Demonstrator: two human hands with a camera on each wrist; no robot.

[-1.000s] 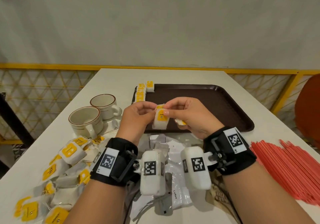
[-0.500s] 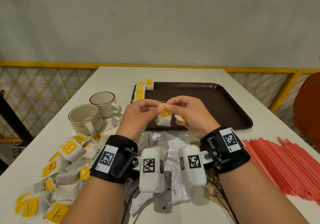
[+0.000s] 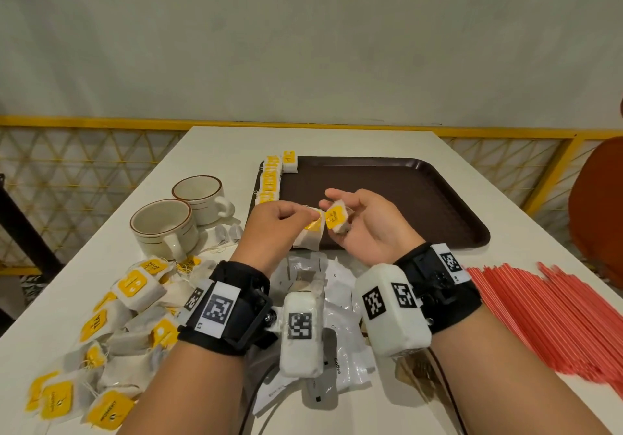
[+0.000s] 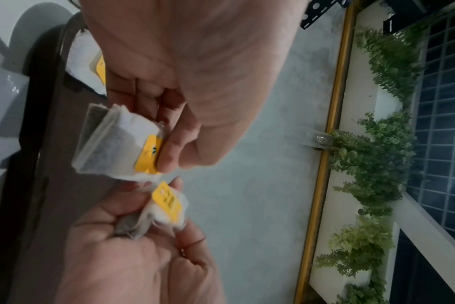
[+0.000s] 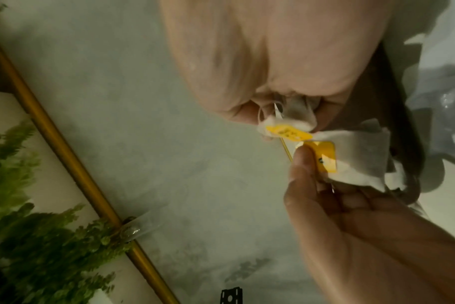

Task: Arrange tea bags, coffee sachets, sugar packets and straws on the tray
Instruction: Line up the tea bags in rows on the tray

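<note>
Over the near edge of the brown tray [image 3: 421,198], my left hand [image 3: 312,215] pinches a white tea bag [image 3: 308,237] by its yellow tag, and the bag hangs below my fingers. The left wrist view shows the same tea bag [image 4: 112,144] held between thumb and finger. My right hand [image 3: 328,200] is turned palm up and holds a second tea bag [image 3: 335,219] in its curled fingers. A row of tea bags [image 3: 271,178] lines the tray's left edge. Loose tea bags [image 3: 135,293] lie piled on the table at left.
Two empty cups [image 3: 161,229] [image 3: 199,195] stand left of the tray. White coffee sachets [image 3: 340,306] lie under my wrists. A spread of red straws [image 3: 539,310] covers the table at right. A yellow railing runs behind the table.
My hands, which held a tea bag together, have drawn apart. The right hand has turned palm up with its own tea bag, and the left keeps the hanging one.
</note>
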